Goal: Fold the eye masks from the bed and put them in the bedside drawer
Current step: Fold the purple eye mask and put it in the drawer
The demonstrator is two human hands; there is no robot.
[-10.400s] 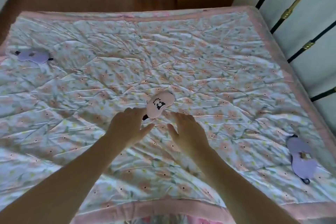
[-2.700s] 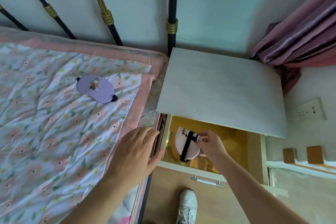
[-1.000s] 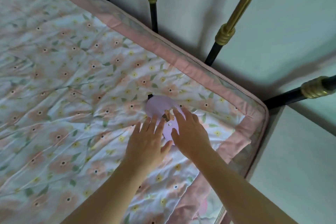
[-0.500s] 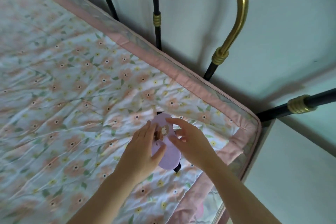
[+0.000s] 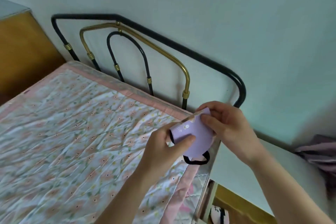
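A lilac eye mask is folded in half and held in the air over the bed's right corner. My left hand pinches its lower left part with the thumb on top. My right hand grips its upper right edge. The mask's black strap hangs in a loop below. At the bottom right the bedside drawer stands open, with a pink eye mask lying folded inside it.
A floral quilt with a pink border covers the bed. A black and brass metal headboard stands against the pale wall. The white bedside table top lies under my right forearm. A wooden cabinet is at far left.
Both hands have lifted the lilac mask off the quilt and folded it in half. The view has tilted up toward the headboard.
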